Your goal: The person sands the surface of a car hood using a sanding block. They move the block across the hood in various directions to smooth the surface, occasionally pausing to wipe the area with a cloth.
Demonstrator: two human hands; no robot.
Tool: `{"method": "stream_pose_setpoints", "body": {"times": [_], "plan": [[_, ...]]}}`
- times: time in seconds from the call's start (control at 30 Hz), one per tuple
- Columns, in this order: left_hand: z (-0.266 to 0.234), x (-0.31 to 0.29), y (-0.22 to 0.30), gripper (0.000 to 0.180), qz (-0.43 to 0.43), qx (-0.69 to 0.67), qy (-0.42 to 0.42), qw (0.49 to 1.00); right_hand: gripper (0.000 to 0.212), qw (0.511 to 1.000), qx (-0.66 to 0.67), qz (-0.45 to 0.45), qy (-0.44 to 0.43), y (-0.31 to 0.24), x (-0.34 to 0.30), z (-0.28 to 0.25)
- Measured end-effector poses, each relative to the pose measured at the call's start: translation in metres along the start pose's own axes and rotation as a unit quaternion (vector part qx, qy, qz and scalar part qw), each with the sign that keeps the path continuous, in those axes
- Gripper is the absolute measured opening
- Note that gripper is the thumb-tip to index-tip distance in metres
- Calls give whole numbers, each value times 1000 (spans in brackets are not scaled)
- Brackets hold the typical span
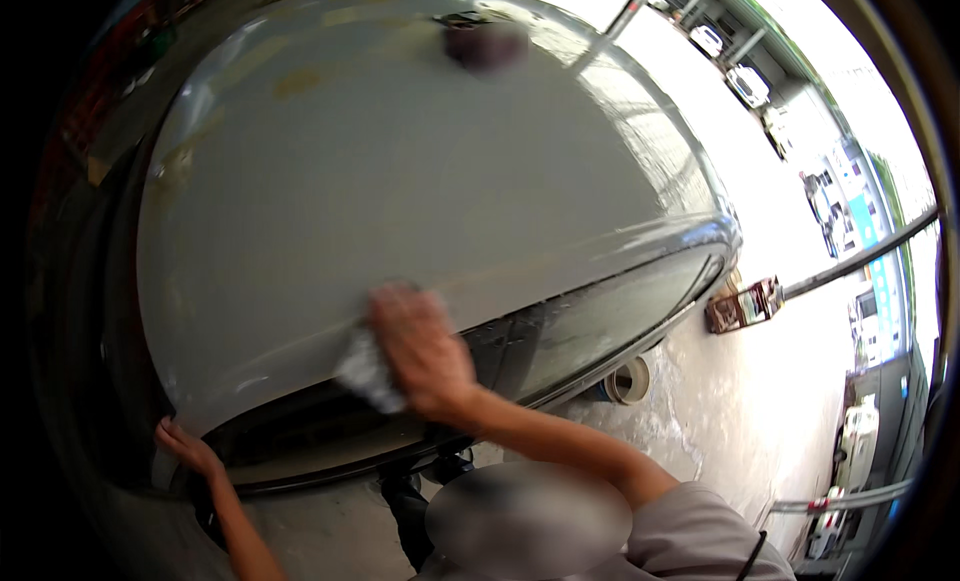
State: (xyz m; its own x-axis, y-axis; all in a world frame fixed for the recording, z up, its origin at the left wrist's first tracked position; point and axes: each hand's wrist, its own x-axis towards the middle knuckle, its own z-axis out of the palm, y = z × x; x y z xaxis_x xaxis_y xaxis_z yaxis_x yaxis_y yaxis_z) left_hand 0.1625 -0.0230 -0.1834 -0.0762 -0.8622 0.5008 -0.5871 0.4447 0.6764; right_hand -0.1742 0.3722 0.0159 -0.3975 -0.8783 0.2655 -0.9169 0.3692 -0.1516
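Observation:
A car's dull grey roof (420, 181) fills the middle, with yellowish patches (297, 81) toward its far left. My right hand (420, 351) lies on the roof's near edge, above the side windows, blurred by motion. Under its palm and out past its left side is a pale, crumpled sheet (368, 373); whether it is cloth or plastic I cannot tell. My left hand (190, 449) touches the roof's near left corner, its fingers stretched along the edge and holding no loose thing. A blurred dark maroon bundle (487, 45), perhaps a cloth, sits at the roof's far side.
Below the near edge run the side windows (620, 321). A round bucket (628, 379) stands on the wet floor (670, 431) beside the car. Farther right are a reddish-brown box-like thing (745, 306), a metal pole (860, 251) and several parked cars (748, 85).

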Motion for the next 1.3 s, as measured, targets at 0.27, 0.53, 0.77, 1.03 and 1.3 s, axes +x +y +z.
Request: {"method": "stream_pose_setpoints", "body": {"times": [0.27,0.53,0.77,1.03,1.3], "plan": [[-32,12,65,33,111,101,24,988,72,998,-15,-33,-56,112,-30,-42],[0,-54,256,45,374,49,-183,908,80,953,-91,273,95,169,-69,-42],[53,-45,404,64,566,38,-373,734,87,969,-147,200,10,171,-60,-34],[56,-56,412,64,576,27,-337,744,88,884,-48,369,283,271,-96,-59],[53,-56,410,62,548,21,-344,762,79,987,6,134,92,82,-14,-38]]}}
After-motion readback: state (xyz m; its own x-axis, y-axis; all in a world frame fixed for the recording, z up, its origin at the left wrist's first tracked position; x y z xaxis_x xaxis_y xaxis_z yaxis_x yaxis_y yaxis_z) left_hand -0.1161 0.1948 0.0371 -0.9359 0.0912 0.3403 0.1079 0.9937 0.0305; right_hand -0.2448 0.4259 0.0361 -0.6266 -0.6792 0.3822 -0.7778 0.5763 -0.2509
